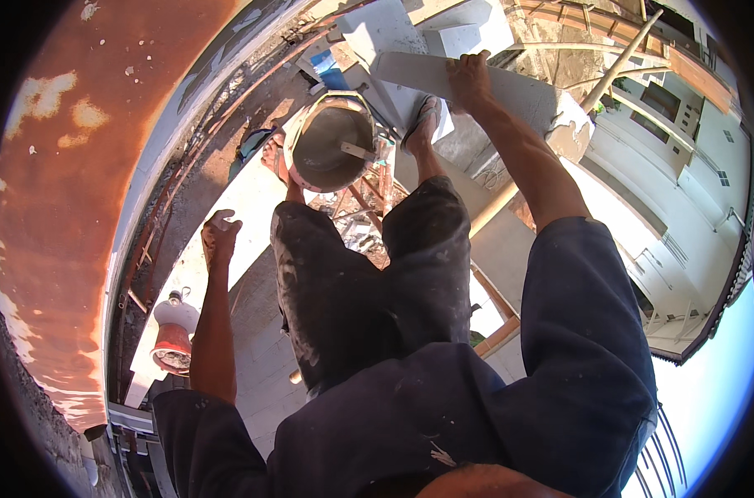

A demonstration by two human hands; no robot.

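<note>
Dark navy cloth of a paint-flecked shirt [394, 415] lies closest, with stained dark trousers [369, 307] beyond it. Past the knees, near the feet, stands a round bucket with a pale yellowish rim [289, 149], holding smooth grey mortar-like paste [327, 141]; a light-coloured flat handle [358, 151] sticks out of the paste at the right side of the bucket. Near the left forearm, a red-and-whitish container with a small top [174, 336] rests on a long pale plank [248, 203]; what it contains cannot be made out. The left hand [219, 236] is held over the plank, partly open with fingers bent, apparently grasping nothing. Well to the right of the bucket's rim, the right hand [471, 79] has its fingers closed over the upper edge of a long flat grey board [414, 73], beside pale grey blocks [468, 29].
</note>
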